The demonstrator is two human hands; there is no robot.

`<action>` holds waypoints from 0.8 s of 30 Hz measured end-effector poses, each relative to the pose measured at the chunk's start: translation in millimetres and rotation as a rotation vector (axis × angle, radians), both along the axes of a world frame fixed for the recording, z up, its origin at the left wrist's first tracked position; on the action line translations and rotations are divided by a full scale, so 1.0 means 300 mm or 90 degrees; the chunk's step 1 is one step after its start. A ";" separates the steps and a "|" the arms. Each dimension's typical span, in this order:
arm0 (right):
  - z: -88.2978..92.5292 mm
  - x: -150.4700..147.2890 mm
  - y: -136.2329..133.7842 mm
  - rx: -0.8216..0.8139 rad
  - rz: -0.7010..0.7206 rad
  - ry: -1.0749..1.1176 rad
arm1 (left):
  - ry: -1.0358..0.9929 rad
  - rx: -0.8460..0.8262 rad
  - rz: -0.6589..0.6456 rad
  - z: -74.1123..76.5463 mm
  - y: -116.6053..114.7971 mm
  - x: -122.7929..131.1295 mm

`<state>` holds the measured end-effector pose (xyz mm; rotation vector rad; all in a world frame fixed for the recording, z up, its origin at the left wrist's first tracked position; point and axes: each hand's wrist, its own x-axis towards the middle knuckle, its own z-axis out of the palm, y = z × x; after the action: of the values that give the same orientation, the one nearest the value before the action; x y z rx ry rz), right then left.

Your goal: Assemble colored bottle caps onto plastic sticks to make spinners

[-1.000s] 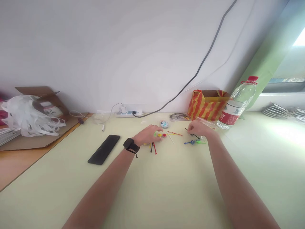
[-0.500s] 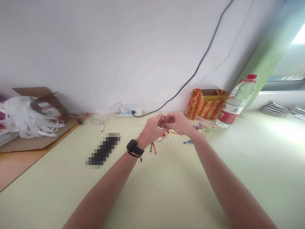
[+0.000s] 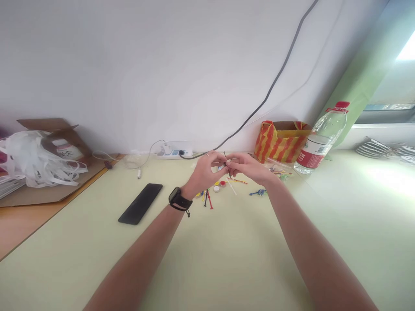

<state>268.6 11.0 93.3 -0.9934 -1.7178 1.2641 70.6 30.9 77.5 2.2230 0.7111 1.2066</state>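
Where the two hands meet, a thin dark stick point(image 3: 227, 164) is pinched at its middle, standing nearly upright in the air above the worktop point(image 3: 227, 259). The left hand point(image 3: 204, 172) and the right hand point(image 3: 248, 167) come at it from either side, their fingers point(image 3: 216, 163) drawn narrow and tips close together around it; the exact grip is too small to make out. A black watch point(image 3: 177, 199) sits on the left wrist. Just below the hands lie small round caps point(image 3: 219, 185) in yellow, red and white, with loose coloured sticks point(image 3: 207, 199) beside them. A black phone point(image 3: 140, 209) lies well apart to the left. Against the wall stand a power strip point(image 3: 175, 151), a red-and-yellow striped bag point(image 3: 279, 141) and a water bottle point(image 3: 319, 144).
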 end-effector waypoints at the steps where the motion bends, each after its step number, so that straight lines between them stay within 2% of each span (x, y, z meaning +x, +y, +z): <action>1: -0.003 -0.002 0.001 -0.013 -0.004 0.012 | 0.027 0.011 0.007 0.003 0.001 -0.006; 3: -0.012 -0.002 0.008 -0.029 -0.019 0.025 | 0.099 0.023 0.046 0.010 0.009 -0.035; 6: -0.033 0.009 0.030 -0.028 -0.050 0.009 | 0.264 -0.019 0.203 0.003 0.054 -0.134; 9: -0.057 0.032 0.055 -0.024 -0.084 -0.019 | 0.442 -0.155 0.475 -0.046 0.133 -0.271; 10: -0.063 0.039 0.062 -0.023 -0.092 -0.027 | 0.490 -0.201 0.536 -0.071 0.159 -0.313; 12: -0.073 0.052 0.070 -0.025 -0.103 -0.038 | 0.557 -0.308 0.599 -0.120 0.201 -0.380; 15: -0.078 0.065 0.074 -0.032 -0.109 -0.059 | 0.568 -0.349 0.617 -0.163 0.223 -0.426; 17: -0.078 0.070 0.075 -0.039 -0.110 -0.079 | 0.565 -0.337 0.619 -0.154 0.216 -0.423; 19: -0.076 0.071 0.074 -0.044 -0.115 -0.095 | 0.537 -0.283 0.599 -0.116 0.196 -0.395; 21: -0.072 0.067 0.071 -0.049 -0.121 -0.104 | 0.444 -0.163 0.513 -0.064 0.164 -0.342; 24: -0.060 0.052 0.056 -0.049 -0.106 -0.104 | 0.288 -0.044 0.251 0.001 0.098 -0.227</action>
<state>284.1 27.7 75.4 -1.2889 -1.6789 1.1758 2.6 60.2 77.8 2.3908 1.3993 0.8219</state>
